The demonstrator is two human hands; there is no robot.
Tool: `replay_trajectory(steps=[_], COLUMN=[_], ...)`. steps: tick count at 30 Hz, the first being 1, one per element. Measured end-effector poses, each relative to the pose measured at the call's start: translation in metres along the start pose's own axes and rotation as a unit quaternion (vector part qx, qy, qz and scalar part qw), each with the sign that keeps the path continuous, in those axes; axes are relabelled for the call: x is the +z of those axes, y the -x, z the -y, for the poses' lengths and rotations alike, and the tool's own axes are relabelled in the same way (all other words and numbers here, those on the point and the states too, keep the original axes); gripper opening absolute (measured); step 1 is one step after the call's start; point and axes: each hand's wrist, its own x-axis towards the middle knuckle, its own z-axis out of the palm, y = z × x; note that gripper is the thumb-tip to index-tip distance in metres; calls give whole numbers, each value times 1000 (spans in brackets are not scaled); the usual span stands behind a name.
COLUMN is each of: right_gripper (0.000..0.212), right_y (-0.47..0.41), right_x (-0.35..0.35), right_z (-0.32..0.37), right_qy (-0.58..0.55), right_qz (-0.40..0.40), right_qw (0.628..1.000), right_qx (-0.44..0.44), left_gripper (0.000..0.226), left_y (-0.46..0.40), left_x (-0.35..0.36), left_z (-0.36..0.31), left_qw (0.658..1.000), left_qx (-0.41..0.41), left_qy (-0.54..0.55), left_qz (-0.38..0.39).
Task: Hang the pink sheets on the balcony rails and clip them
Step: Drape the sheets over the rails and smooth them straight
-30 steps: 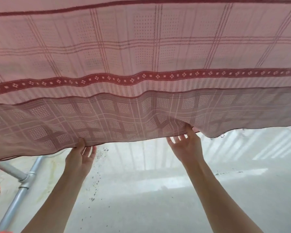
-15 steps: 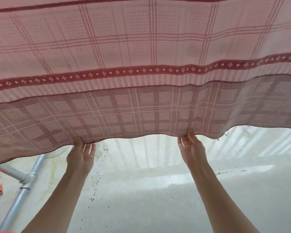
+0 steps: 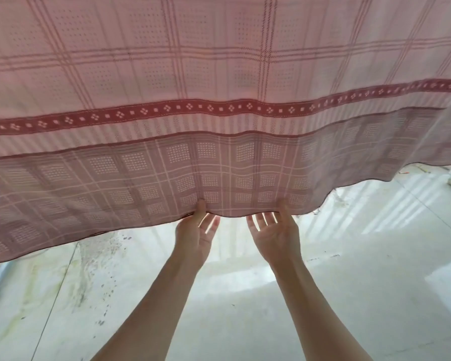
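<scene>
Hands pinching the hem of a hanging pink sheet.

Pink checked cotton sheet (image 3: pixel 219 82) with a dark red diamond band drapes across the upper frame, its near hem low at centre. The left hand (image 3: pixel 195 234) and right hand (image 3: pixel 274 235) sit close together beneath that hem above the pale tiled floor (image 3: pixel 362 295); each thumb presses the cloth while the other fingers (image 3: pixel 264 220) spread loosely, so the grip looks light. To spread it well, I judge the hands should slide apart along the hem, keeping it taut and level before clipping. No rail or clip shows.
</scene>
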Motion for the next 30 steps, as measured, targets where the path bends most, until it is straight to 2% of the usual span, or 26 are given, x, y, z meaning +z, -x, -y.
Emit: replay_trajectory(steps=[3,5,6,7,8,10,14,17,19,24,28,30], right_gripper=[48,63,61,52,35,5,23,28,24,33,40,46], right_y=[-2,-7,-8,-17,-18,-27,-49,-61,-65,-73,-85,-92], right_x=[-3,-1,1,-4,-4,-11,-23,-35,-40,-48,-49,-51], right_z=[31,49,57,66,74,91,116,113,111,110,106,104], right_qy=[-2,120,203,240,276,254,81,13,-3,-12,-2,27], right_qz=[28,15,-19,-62,-76,-71,21,4,9,-13,-15,-21], right_qw=[999,987,968,952,934,932,976,982,980,978,980,982], right_qx=[-32,-103,-146,-182,-215,-248,-200,-189,-197,-208,-197,-185], left_gripper=[13,15,16,17,18,14,10,8,7,5,18,38], left_y=[-9,-14,-16,-17,-19,-22,-28,-31,-32,-36,-37,-37], left_x=[-3,-3,-3,-3,-4,-6,-6,-2,2,7,14,24], left_z=[-11,-15,-15,-15,-14,-13,-13,-8,-5,2,18,30], left_qw=[999,997,997,997,996,996,996,996,996,997,996,989], left_qx=[18,27,28,31,33,37,50,54,58,70,34,1], left_qy=[16,20,18,15,13,14,10,11,15,9,-43,-79], left_qz=[-45,-66,-71,-76,-78,-76,-71,-66,-65,-27,71,126])
